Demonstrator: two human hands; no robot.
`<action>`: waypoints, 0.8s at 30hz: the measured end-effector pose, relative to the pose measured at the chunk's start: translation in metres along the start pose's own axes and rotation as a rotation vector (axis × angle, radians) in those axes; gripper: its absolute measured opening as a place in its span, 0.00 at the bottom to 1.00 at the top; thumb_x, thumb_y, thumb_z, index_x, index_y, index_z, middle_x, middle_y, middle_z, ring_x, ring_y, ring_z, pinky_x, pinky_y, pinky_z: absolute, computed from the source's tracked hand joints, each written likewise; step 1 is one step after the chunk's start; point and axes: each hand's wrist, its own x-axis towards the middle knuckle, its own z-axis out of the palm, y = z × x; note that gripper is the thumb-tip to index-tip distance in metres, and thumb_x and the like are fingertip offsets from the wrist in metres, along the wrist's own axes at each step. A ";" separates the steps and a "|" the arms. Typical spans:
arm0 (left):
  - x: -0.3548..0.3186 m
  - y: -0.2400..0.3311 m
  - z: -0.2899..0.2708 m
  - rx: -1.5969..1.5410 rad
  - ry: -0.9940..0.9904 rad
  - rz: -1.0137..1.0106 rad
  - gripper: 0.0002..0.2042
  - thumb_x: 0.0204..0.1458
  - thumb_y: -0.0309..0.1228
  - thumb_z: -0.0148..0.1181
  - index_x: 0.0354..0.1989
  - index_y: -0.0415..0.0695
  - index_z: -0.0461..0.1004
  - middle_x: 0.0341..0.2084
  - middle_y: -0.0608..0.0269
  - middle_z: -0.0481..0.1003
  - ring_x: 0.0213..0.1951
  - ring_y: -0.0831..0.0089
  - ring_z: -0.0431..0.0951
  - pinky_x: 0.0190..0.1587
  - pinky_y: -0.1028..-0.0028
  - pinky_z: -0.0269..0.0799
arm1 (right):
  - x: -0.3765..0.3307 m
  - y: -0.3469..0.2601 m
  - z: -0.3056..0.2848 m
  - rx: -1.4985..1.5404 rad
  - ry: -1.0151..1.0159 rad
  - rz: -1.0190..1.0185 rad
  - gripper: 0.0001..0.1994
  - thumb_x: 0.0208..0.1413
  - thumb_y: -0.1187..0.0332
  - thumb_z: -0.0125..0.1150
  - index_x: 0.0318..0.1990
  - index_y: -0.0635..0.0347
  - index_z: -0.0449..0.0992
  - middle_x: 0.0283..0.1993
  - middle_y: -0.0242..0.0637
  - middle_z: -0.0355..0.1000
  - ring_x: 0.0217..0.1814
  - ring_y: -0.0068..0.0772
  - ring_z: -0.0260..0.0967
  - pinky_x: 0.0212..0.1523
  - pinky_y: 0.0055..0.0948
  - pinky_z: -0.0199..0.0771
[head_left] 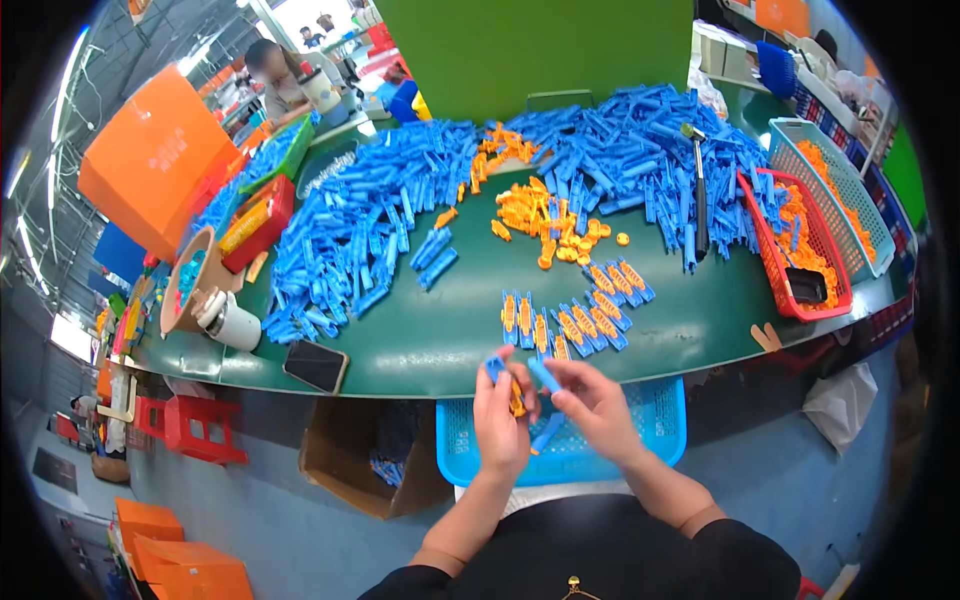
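Note:
Over the table's front edge, my left hand is closed around a blue plastic piece with an orange insert. Beside it, my right hand pinches a plain blue plastic piece between thumb and fingers. Below both hands is a blue plastic basket with a blue piece in it. Just beyond my hands, blue pieces fitted with orange inserts lie in rows. Loose orange parts are heaped behind them, between large piles of blue plastic pieces.
A hammer lies on the right-hand blue pile. At right stand a red basket and a pale green basket of orange parts. Leftward are a phone, a white jar and a tub. A cardboard box sits under the table.

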 end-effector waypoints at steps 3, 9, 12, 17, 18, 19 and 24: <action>0.010 0.010 -0.002 -0.313 -0.164 -0.173 0.15 0.61 0.35 0.39 0.52 0.42 0.60 0.30 0.66 0.64 0.27 0.77 0.65 0.28 0.78 0.63 | 0.004 -0.010 -0.007 -0.055 0.087 -0.016 0.18 0.56 0.72 0.53 0.55 0.67 0.65 0.45 0.34 0.68 0.47 0.21 0.64 0.49 0.22 0.63; 0.016 0.014 -0.002 -0.338 -0.083 -0.201 0.16 0.62 0.37 0.39 0.51 0.40 0.62 0.35 0.63 0.68 0.34 0.74 0.69 0.45 0.74 0.65 | 0.014 -0.014 -0.012 -0.074 0.142 -0.131 0.16 0.54 0.76 0.53 0.51 0.69 0.68 0.42 0.32 0.67 0.41 0.18 0.61 0.43 0.17 0.61; 0.015 0.012 -0.005 -0.159 -0.116 -0.114 0.17 0.61 0.35 0.42 0.53 0.36 0.62 0.44 0.54 0.72 0.44 0.71 0.72 0.51 0.71 0.65 | 0.015 -0.013 -0.009 -0.216 0.082 -0.152 0.16 0.52 0.77 0.56 0.50 0.68 0.70 0.42 0.33 0.67 0.39 0.18 0.61 0.41 0.17 0.61; 0.002 0.013 -0.003 -0.083 -0.077 -0.079 0.14 0.60 0.33 0.44 0.51 0.38 0.63 0.44 0.54 0.72 0.43 0.71 0.74 0.46 0.75 0.69 | 0.011 -0.014 0.006 -0.350 0.050 -0.241 0.16 0.49 0.76 0.59 0.48 0.65 0.73 0.41 0.34 0.67 0.37 0.20 0.61 0.39 0.18 0.62; 0.000 0.010 -0.005 -0.097 -0.089 -0.068 0.12 0.60 0.32 0.45 0.48 0.39 0.63 0.44 0.53 0.72 0.43 0.71 0.74 0.45 0.75 0.70 | 0.009 -0.013 0.008 -0.388 0.047 -0.244 0.16 0.49 0.76 0.59 0.47 0.65 0.73 0.41 0.34 0.68 0.37 0.20 0.61 0.38 0.18 0.62; -0.001 0.009 -0.006 -0.112 -0.104 -0.058 0.10 0.59 0.31 0.46 0.46 0.40 0.64 0.45 0.53 0.72 0.43 0.72 0.74 0.44 0.76 0.71 | 0.007 -0.012 0.010 -0.427 0.047 -0.249 0.16 0.49 0.76 0.59 0.47 0.65 0.73 0.41 0.34 0.68 0.37 0.20 0.61 0.38 0.19 0.62; 0.001 -0.022 -0.021 -0.301 0.047 0.017 0.06 0.58 0.27 0.47 0.41 0.40 0.66 0.37 0.60 0.71 0.36 0.78 0.70 0.40 0.77 0.68 | 0.004 0.013 0.008 -0.601 0.171 -0.330 0.13 0.49 0.75 0.60 0.45 0.66 0.73 0.37 0.32 0.68 0.33 0.19 0.62 0.35 0.18 0.64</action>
